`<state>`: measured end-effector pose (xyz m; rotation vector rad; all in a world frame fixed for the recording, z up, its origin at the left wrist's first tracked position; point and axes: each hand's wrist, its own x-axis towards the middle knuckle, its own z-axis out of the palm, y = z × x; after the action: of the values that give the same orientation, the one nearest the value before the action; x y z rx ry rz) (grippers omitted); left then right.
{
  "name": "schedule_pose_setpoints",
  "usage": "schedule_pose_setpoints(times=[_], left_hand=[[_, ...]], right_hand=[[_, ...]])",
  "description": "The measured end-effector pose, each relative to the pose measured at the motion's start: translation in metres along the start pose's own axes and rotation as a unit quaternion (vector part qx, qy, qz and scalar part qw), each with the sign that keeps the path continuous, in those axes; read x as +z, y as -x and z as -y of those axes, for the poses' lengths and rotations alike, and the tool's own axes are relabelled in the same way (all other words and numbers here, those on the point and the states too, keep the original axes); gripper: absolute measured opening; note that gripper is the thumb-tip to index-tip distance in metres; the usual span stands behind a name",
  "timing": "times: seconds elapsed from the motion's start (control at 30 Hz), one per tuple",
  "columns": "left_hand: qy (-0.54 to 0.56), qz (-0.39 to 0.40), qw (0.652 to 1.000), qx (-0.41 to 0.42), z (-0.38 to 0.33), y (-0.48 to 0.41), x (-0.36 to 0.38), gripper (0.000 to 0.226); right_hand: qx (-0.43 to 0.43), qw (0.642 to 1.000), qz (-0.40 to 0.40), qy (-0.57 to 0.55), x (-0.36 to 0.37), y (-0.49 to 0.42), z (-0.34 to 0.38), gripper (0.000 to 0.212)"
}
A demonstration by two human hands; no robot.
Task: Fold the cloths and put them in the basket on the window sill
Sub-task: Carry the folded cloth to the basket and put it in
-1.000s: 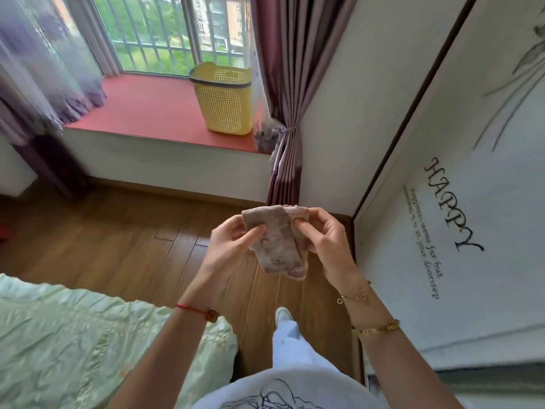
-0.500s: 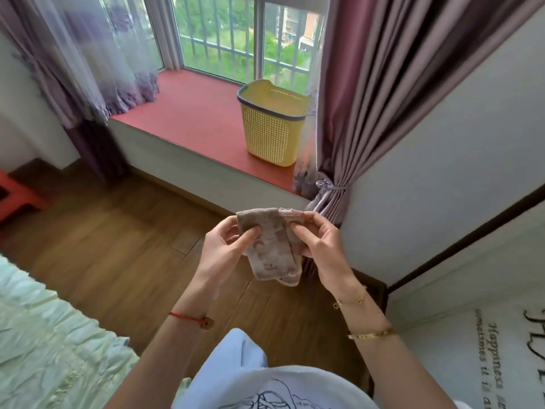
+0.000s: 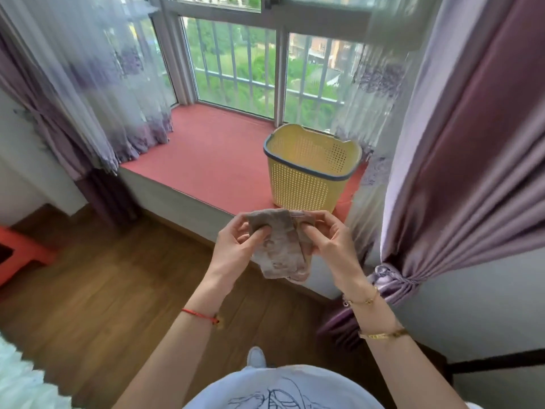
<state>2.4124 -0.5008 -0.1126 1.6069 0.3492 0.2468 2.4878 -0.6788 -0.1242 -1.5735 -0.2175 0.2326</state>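
Observation:
A small brown-beige cloth [image 3: 280,249], folded into a narrow strip, hangs in the air in front of me. My left hand [image 3: 236,246] pinches its upper left corner between thumb and fingers. My right hand [image 3: 327,246] pinches its upper right edge. Just beyond and above the cloth stands the yellow perforated basket [image 3: 309,172] with a dark blue rim, on the red window sill [image 3: 206,152] at its right end. No cloth shows inside the basket.
Sheer lilac curtains [image 3: 97,93] hang at the sill's left; a heavy purple curtain [image 3: 460,143] tied back hangs at the right, close to the basket. Wooden floor [image 3: 103,290] lies below. An orange stool [image 3: 20,255] stands at far left. Pale bedding [image 3: 20,382] shows at bottom left.
The view has come closer to the window sill and turned toward it; the basket now sits just above the cloth. Both hands keep the same pinch on the folded cloth.

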Motion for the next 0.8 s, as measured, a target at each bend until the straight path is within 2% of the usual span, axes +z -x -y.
schedule_pose_setpoints(times=[0.23, 0.37, 0.47, 0.67, 0.8], left_hand=[[-0.029, 0.064, 0.997, 0.031, -0.017, -0.134, -0.007, 0.016], [-0.032, 0.095, 0.994, 0.035, -0.019, -0.212, 0.004, 0.015], [-0.003, 0.111, 0.994, 0.008, -0.022, -0.272, 0.018, 0.016], [0.009, 0.125, 0.992, -0.033, -0.034, -0.394, 0.053, 0.018], [-0.005, 0.154, 0.981, -0.116, -0.026, -0.469, 0.073, 0.014]], right_hand=[[-0.049, 0.997, -0.031, 0.051, 0.023, -0.112, 0.006, 0.018], [-0.076, 0.992, -0.068, 0.08, 0.026, -0.177, 0.007, 0.011], [-0.073, 0.99, -0.083, 0.084, 0.021, -0.228, 0.006, 0.011], [-0.054, 0.991, -0.073, 0.095, 0.003, -0.332, 0.0, 0.029], [0.001, 0.99, -0.084, 0.117, -0.01, -0.398, -0.013, 0.033]])
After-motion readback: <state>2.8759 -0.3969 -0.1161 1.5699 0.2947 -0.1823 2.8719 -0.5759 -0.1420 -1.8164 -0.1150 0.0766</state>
